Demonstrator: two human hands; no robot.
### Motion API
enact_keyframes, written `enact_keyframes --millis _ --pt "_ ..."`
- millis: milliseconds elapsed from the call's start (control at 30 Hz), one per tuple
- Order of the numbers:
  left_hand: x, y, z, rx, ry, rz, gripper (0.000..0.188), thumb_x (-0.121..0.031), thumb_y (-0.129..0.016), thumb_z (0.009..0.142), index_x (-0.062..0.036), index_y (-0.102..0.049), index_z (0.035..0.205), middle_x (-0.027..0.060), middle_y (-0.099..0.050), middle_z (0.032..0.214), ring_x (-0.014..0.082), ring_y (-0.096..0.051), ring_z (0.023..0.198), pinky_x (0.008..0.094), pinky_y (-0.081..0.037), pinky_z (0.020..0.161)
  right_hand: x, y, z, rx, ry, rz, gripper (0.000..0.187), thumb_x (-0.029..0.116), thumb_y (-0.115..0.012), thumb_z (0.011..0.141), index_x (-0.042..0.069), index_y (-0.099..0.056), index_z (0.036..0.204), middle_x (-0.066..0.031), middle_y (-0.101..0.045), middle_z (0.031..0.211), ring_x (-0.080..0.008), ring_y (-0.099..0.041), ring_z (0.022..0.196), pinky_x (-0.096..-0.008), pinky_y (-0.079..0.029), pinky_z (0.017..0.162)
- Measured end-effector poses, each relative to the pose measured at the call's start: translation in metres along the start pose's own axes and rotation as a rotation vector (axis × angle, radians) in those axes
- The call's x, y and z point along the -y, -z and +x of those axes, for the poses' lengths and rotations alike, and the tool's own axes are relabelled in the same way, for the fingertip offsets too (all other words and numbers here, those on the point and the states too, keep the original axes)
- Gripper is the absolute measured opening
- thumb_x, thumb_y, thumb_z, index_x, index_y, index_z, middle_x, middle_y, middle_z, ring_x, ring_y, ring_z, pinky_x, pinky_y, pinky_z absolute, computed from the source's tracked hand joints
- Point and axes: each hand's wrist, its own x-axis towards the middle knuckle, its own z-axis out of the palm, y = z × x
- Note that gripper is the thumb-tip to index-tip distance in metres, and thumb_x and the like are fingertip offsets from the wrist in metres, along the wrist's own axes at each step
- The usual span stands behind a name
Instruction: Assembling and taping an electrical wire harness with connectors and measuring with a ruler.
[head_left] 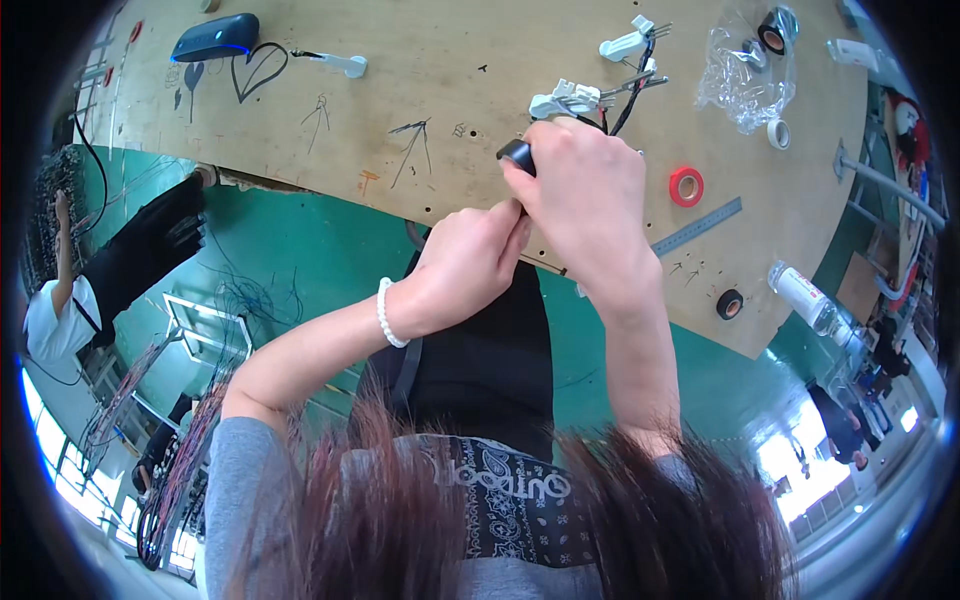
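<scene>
Bright, fairly even light reaches my bare hands (590,190) and the pale wooden surface (400,60). Tall white-framed windows (62,465) at lower left blow out to white, with another glaring patch at lower right. The clear crinkled plastic bag (722,85) glints. My long reddish-brown hair (335,510) looks soft; everything bends toward the black rim.

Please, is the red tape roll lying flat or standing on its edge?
Flat: the red tape roll shows its round side and centre hole facing up.
</scene>
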Motion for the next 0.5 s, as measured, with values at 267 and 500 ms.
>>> enact_keyframes --millis 267,500 --pt "-0.014 0.039 0.006 0.482 0.630 -1.323 0.029 -0.027 -0.041 0.104 -0.0107 -0.047 0.082 -0.0105 -0.024 0.061 0.0018 -0.018 0.047 0.0215 -0.013 0.043 0.025 -0.069 -0.106 -0.146 -0.693 1.538 0.038 0.009 -0.054 0.098 0.002 -0.048 0.135 -0.0032 -0.063 0.091 -0.0097 -0.059 0.074 -0.0230 -0.047 0.061" --pt "-0.012 0.047 0.013 0.494 0.664 -1.175 0.028 -0.025 -0.045 0.102 -0.0076 -0.047 0.081 -0.0072 -0.032 0.060 0.0056 -0.025 0.045 0.0249 -0.021 0.041 0.030 -0.093 -0.085 -0.439 -0.774 1.550 0.035 0.006 -0.065 0.092 -0.003 -0.056 0.125 -0.0038 -0.066 0.094 -0.0042 -0.055 0.065 -0.0205 -0.042 0.051"
